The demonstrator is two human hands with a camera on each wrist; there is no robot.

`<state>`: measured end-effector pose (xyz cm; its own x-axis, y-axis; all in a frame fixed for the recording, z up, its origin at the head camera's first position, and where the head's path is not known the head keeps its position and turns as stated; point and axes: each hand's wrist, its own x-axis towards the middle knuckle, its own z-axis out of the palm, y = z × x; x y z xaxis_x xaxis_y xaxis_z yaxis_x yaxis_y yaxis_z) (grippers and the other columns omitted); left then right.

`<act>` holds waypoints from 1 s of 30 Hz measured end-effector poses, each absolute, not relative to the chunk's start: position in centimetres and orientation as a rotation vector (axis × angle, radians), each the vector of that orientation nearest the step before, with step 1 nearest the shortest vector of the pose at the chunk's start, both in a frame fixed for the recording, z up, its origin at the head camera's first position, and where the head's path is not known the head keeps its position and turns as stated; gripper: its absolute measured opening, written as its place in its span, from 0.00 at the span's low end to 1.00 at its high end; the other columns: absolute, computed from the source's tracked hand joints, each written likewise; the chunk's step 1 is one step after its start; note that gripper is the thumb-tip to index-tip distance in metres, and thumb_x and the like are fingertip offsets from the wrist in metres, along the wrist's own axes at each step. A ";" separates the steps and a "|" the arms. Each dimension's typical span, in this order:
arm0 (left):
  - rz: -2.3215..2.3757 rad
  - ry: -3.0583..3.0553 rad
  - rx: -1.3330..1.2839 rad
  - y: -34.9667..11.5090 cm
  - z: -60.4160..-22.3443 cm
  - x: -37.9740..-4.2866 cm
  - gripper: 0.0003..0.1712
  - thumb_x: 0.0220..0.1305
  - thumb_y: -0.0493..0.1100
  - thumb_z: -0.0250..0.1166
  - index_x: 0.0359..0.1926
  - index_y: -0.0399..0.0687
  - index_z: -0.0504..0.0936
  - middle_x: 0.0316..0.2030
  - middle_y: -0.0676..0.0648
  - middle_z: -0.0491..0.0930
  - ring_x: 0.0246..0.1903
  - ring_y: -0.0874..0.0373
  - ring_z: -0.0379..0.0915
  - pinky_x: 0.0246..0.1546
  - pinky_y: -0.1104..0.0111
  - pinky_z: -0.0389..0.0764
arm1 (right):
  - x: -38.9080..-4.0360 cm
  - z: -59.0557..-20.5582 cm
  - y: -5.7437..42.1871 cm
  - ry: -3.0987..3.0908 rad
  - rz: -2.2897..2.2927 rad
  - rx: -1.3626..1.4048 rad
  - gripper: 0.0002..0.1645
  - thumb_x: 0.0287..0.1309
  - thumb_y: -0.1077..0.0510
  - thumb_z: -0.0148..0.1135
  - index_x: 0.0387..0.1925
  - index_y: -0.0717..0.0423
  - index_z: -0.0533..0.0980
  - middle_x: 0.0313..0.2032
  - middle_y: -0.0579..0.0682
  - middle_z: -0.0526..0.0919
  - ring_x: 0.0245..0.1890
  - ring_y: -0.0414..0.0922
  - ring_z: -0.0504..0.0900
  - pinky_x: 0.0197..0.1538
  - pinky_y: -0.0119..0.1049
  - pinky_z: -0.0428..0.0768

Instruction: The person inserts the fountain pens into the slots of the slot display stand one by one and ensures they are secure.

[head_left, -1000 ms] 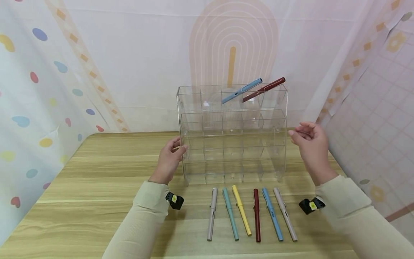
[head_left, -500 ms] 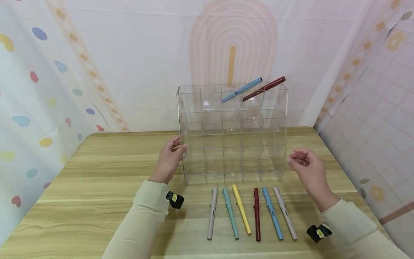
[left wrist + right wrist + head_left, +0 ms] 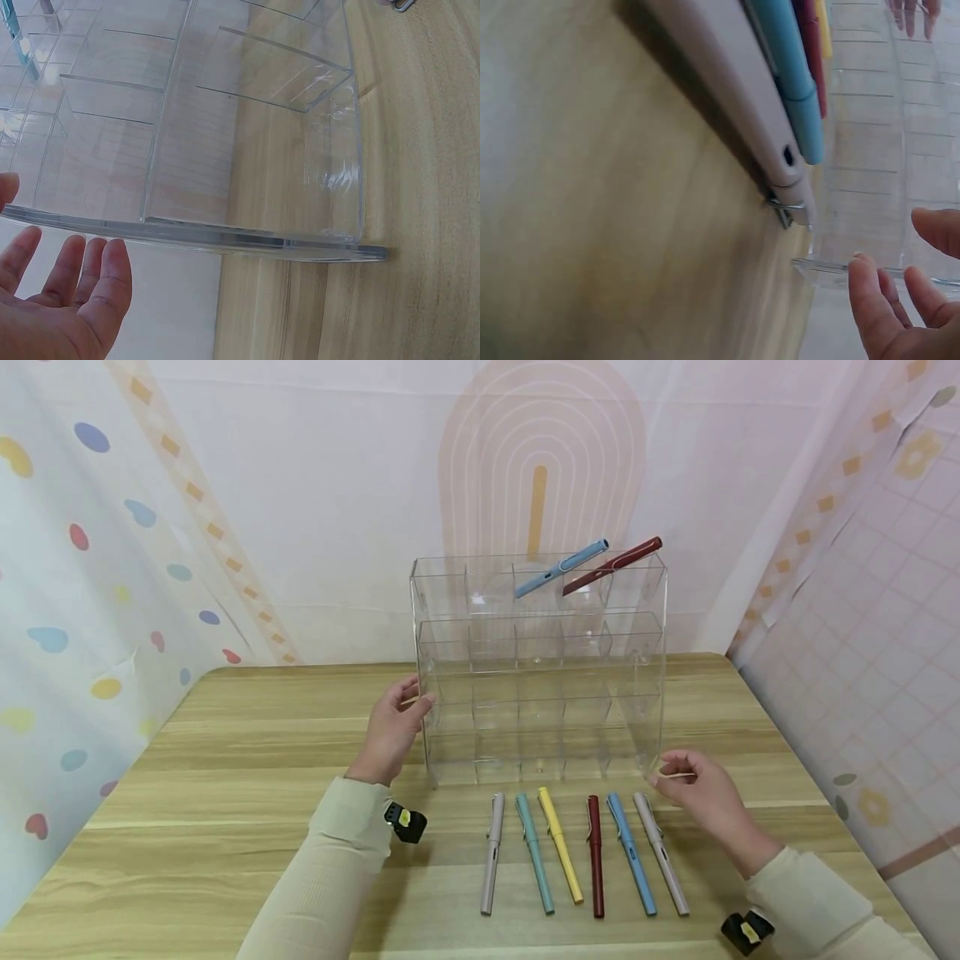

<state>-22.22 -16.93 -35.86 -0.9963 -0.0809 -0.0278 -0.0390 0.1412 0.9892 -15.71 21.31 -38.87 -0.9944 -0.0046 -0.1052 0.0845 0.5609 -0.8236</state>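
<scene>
The right hand (image 3: pixel 701 793) has descended, fingers parted, empty; left fingers (image 3: pixel 112 277), parted, straddle the rack's edge (image 3: pixel 225 238).

Room along tbl (image 3: pixel 225 760) L; rack (image 3: pixel 538 687) & pens (image 3: pixel 596 860) block ctr.

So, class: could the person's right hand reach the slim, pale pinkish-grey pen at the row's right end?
Likely yes: the right hand is close to the pale pinkish-grey pen, and nothing visible blocks the way.
</scene>
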 end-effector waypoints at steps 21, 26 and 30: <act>-2.033 -2.348 0.136 -17.0 -36.0 -22.2 0.28 0.71 0.39 0.54 0.70 0.43 0.62 0.65 0.36 0.64 0.59 0.46 0.64 0.55 0.54 0.69 | -15.8 -40.3 20.5 2.660 -1.126 -0.058 0.29 0.53 0.61 0.67 0.53 0.74 0.71 0.38 0.57 0.78 0.34 0.47 0.75 0.32 0.38 0.75; -2.030 -2.355 0.134 -16.9 -35.9 -22.2 0.28 0.71 0.40 0.54 0.70 0.43 0.62 0.66 0.37 0.64 0.60 0.46 0.64 0.55 0.53 0.70 | -15.9 -40.4 20.3 2.644 -1.097 -0.072 0.29 0.51 0.61 0.68 0.53 0.73 0.72 0.33 0.53 0.75 0.27 0.44 0.71 0.27 0.36 0.71; -2.028 -2.360 0.135 -16.9 -35.9 -22.2 0.29 0.71 0.40 0.54 0.70 0.44 0.61 0.66 0.37 0.63 0.60 0.46 0.64 0.54 0.54 0.70 | -16.0 -40.4 20.0 2.660 -1.054 -0.093 0.27 0.49 0.61 0.69 0.50 0.72 0.74 0.31 0.53 0.76 0.26 0.44 0.71 0.27 0.37 0.71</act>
